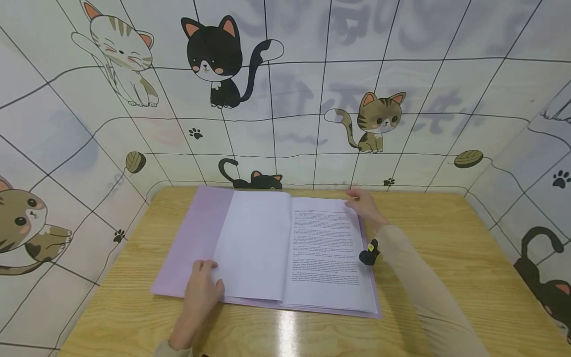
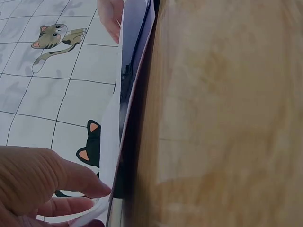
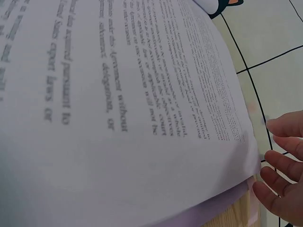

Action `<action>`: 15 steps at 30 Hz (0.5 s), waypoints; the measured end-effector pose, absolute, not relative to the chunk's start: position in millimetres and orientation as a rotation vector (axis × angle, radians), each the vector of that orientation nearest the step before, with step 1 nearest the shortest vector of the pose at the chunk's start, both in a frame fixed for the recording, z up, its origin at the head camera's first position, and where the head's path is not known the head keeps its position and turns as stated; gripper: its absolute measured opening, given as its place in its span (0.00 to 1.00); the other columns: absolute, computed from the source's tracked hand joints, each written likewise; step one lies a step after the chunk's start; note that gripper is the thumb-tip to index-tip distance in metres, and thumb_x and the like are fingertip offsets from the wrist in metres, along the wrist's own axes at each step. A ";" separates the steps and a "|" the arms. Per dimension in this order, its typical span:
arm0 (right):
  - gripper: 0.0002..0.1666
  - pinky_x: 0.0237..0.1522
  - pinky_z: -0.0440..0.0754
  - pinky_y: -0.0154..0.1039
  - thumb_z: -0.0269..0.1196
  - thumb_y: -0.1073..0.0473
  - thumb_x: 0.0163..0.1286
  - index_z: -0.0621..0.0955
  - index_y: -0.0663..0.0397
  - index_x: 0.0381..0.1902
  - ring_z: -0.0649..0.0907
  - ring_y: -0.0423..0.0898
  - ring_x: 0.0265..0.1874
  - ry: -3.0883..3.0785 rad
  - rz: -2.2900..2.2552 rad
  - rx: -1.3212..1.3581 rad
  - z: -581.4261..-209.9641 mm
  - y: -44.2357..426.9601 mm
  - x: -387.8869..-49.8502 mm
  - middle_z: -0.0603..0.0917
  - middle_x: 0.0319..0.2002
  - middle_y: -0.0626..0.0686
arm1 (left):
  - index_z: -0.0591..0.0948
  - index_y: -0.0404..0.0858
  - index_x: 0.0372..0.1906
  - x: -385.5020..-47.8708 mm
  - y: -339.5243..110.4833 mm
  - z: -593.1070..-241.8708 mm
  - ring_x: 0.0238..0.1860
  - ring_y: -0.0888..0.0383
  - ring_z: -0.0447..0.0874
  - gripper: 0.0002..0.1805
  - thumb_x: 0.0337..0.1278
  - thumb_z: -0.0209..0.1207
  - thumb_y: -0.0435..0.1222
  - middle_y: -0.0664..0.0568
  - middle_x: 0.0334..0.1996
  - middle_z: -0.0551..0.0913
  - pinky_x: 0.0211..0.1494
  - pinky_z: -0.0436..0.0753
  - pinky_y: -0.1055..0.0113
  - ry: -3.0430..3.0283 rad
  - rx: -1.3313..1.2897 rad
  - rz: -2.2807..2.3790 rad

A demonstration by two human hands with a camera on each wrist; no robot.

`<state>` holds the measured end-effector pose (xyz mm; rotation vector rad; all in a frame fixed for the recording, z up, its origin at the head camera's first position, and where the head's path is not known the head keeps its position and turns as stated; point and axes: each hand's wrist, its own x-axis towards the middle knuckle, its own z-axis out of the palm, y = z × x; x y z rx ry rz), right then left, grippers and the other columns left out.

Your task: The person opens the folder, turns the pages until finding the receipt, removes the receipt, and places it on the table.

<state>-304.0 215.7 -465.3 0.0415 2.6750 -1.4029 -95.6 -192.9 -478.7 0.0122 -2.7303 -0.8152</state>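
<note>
A purple folder (image 1: 196, 238) lies spread on the table, with a blank white page (image 1: 254, 243) on its left side and a printed page (image 1: 325, 248) on its right. My left hand (image 1: 202, 287) rests at the blank page's lower left edge; the left wrist view shows its thumb (image 2: 85, 182) at the sheet's edge. At the printed page's top right corner is my right hand (image 1: 363, 206). In the right wrist view its fingers (image 3: 281, 165) are spread and slightly bent beside the corner, with nothing gripped between them.
The wooden table (image 1: 428, 233) extends around the folder. Behind it and at both sides stands a white gridded backdrop (image 1: 294, 139) with cartoon cats. A small black object (image 1: 369, 254) with a yellow spot is by my right wrist, over the page's right edge.
</note>
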 end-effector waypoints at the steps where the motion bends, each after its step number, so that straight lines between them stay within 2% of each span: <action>1: 0.29 0.59 0.66 0.53 0.56 0.66 0.64 0.68 0.66 0.63 0.68 0.60 0.58 2.680 -1.388 0.028 -465.6 216.5 -304.1 0.68 0.62 0.66 | 0.76 0.24 0.38 -95.4 -194.1 -478.9 0.34 0.40 0.77 0.17 0.34 0.63 0.22 0.30 0.42 0.72 0.29 0.79 0.54 -2.750 0.028 -0.812; 4: 0.30 0.62 0.63 0.54 0.57 0.67 0.62 0.68 0.67 0.63 0.67 0.61 0.60 2.706 -1.334 0.001 -467.3 218.1 -305.5 0.67 0.63 0.66 | 0.78 0.24 0.36 -95.9 -197.5 -481.3 0.39 0.38 0.75 0.16 0.34 0.64 0.24 0.31 0.43 0.72 0.33 0.78 0.50 -2.766 0.023 -0.774; 7: 0.31 0.60 0.65 0.53 0.58 0.69 0.59 0.68 0.67 0.62 0.68 0.61 0.58 2.749 -1.279 -0.022 -468.1 218.1 -306.2 0.68 0.61 0.67 | 0.80 0.24 0.33 -97.7 -200.6 -484.5 0.40 0.36 0.74 0.14 0.31 0.65 0.25 0.33 0.40 0.75 0.37 0.77 0.46 -2.757 -0.027 -0.726; 10: 0.32 0.56 0.68 0.53 0.59 0.69 0.58 0.69 0.67 0.62 0.70 0.60 0.53 2.777 -1.256 -0.042 -467.9 218.1 -306.1 0.70 0.59 0.67 | 0.81 0.25 0.32 -99.6 -202.9 -486.1 0.41 0.37 0.74 0.13 0.32 0.65 0.24 0.34 0.38 0.77 0.42 0.76 0.46 -2.779 -0.081 -0.730; 15: 0.32 0.54 0.70 0.54 0.57 0.69 0.58 0.68 0.68 0.63 0.70 0.61 0.52 2.823 -1.200 -0.063 -465.2 218.3 -303.0 0.69 0.58 0.69 | 0.81 0.26 0.33 -102.2 -205.7 -486.8 0.43 0.39 0.74 0.12 0.35 0.63 0.22 0.37 0.37 0.77 0.46 0.76 0.47 -2.823 -0.173 -0.825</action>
